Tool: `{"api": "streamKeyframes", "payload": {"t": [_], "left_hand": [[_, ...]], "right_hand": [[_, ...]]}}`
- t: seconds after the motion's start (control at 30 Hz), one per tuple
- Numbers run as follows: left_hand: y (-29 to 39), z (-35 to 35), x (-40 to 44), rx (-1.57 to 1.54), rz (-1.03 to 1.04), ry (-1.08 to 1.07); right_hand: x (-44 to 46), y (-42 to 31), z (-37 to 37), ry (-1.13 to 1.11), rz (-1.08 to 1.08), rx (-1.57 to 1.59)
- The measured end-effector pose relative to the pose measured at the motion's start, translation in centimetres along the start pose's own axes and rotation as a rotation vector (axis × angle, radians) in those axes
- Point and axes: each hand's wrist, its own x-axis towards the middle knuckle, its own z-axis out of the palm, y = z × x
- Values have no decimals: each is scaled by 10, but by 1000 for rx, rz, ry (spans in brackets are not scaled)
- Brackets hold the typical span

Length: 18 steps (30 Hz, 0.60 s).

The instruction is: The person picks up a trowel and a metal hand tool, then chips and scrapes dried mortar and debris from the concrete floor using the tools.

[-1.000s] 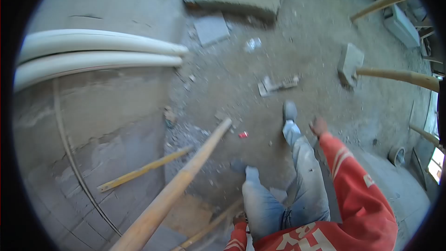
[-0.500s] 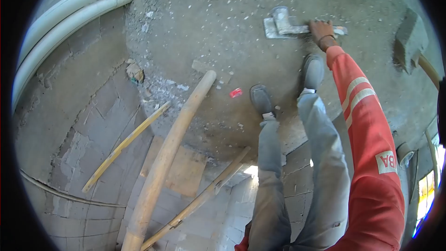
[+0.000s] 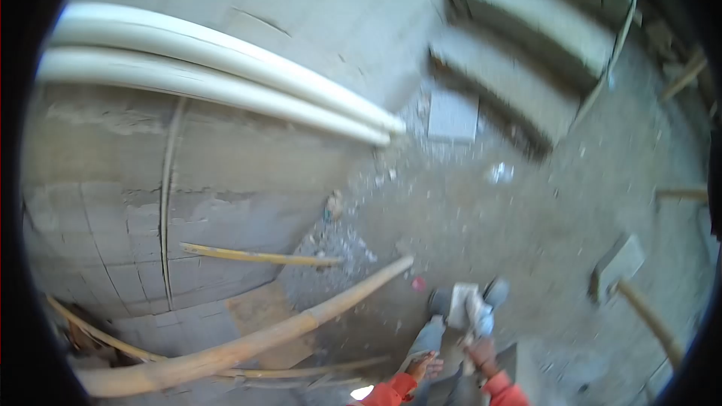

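The right hand (image 3: 482,352) has its fingers closed around the handle end of a pale, flat-bladed tool (image 3: 463,302), the thumb side hard to make out in the blur. The tool points away from the body, its broad plate showing between the two shoes (image 3: 495,292) (whether it touches the floor, I cannot tell). Just beside it, the left hand (image 3: 424,366) is apart from the tool, its fingers loosely unfolded and turned toward the right hand, with a visible gap between the two hands. A thick wooden pole (image 3: 301,328) slants past on the left, its tip near a small red scrap (image 3: 419,283). A grey block (image 3: 620,263) sits on the floor (image 3: 556,233), well apart to the right.
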Motion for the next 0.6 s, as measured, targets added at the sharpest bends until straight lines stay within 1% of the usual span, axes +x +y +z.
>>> {"api": "streamKeyframes", "payload": {"t": [0.03, 0.07, 0.1, 0.13, 0.17, 0.23, 0.27, 0.37, 0.4, 0.47, 0.5, 0.53, 0.57, 0.6], "left_hand": [[16, 13, -3, -29, 1, -27], [32, 24, -5, -62, 2, -47], [50, 36, -6, -97, -2, -70], [67, 44, -5, -139, -10, -89], [84, 53, -4, -173, -15, -104], [115, 66, 0, -225, -17, -133], [130, 73, -2, -247, -14, -150], [165, 85, -3, -310, 27, -185], [178, 89, -3, -341, 43, -200], [196, 96, 6, -400, 72, -209], [211, 99, 2, -438, 76, -199], [234, 102, 3, -487, 79, -190], [258, 97, 17, -531, 97, -177], [276, 92, 21, -570, 99, -142]], "right_hand": [[-47, -35, -32, 257, 265, 476], [-75, -58, -63, 145, 321, 530], [-91, -68, -63, 240, 253, 419], [-162, -140, -176, 198, 169, 848], [-158, -130, -140, 302, 56, 758], [-176, -149, -184, 130, 106, 556], [-177, -148, -193, 149, 94, 527], [-130, -127, -194, 341, 43, 517], [-122, -133, -208, 384, 36, 513], [-121, -139, -254, 408, -173, 519], [-113, -134, -271, 357, -138, 441], [-131, -166, -316, 370, 3, 523], [-117, -153, -331, 429, -51, 414], [-106, -149, -349, 487, -127, 413]]}}
